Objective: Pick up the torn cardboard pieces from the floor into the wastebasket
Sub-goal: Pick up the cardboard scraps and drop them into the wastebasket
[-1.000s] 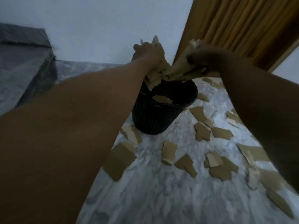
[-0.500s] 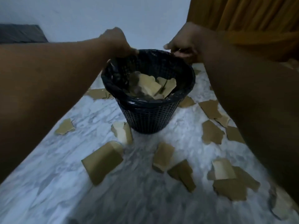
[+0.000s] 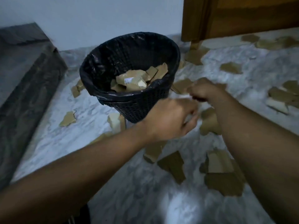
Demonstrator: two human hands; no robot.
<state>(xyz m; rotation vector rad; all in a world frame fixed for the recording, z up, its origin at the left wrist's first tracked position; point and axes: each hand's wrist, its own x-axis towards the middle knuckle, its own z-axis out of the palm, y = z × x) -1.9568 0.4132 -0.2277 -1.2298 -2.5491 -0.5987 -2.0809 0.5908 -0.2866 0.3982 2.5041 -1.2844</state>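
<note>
The black mesh wastebasket (image 3: 139, 104) with a black liner stands on the marble floor, with several torn cardboard pieces (image 3: 132, 81) lying inside it. Both hands hang low, just right of the basket and in front of it, and both are motion-blurred. My left hand (image 3: 169, 120) has loose, spread fingers with nothing in them. Beside it, my right hand (image 3: 205, 91) has loosely curled fingers, and I see no cardboard in it. Several brown pieces lie on the floor under and around the hands, such as one (image 3: 173, 165) and a larger piece (image 3: 223, 183).
More scraps lie left of the basket (image 3: 68, 118) and far right (image 3: 281, 96). A dark raised ledge (image 3: 24, 78) runs along the left. Wooden furniture (image 3: 242, 18) on a leg (image 3: 195, 44) stands at the back right. A white wall is behind.
Both hands let a bundle of cardboard fall into the basket, then came down from above its rim to its right front side. The view swung left and downward.
</note>
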